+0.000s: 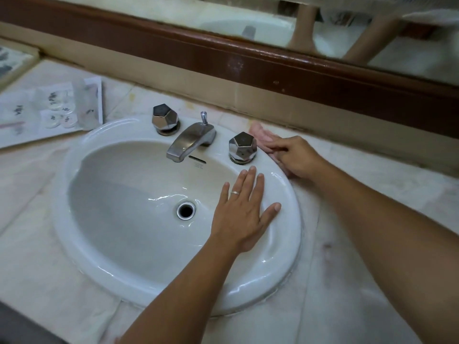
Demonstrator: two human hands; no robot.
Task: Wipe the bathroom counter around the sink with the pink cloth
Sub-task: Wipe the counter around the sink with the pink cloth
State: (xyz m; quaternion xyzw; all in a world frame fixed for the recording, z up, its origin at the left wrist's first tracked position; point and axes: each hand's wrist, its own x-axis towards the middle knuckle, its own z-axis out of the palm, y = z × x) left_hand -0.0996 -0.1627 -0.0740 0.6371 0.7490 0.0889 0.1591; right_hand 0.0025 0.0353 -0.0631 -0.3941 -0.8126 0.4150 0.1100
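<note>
A white oval sink [104, 264] is set into a pale marble counter [372, 244]. My right hand [294, 157] presses the pink cloth [260, 135] onto the counter just behind the sink's right rim, beside the right tap knob [243, 148]. Most of the cloth is hidden under that hand; its fingers lie on it, slightly bent. My left hand [244, 209] lies flat with spread fingers on the sink's right rim, a ring on one finger, holding nothing.
A metal faucet [191, 141] and a left knob [165, 119] stand at the sink's back. A tray with wrapped toiletries [53, 110] sits at the far left. A brown wooden mirror frame [248, 63] and beige backsplash run along the back.
</note>
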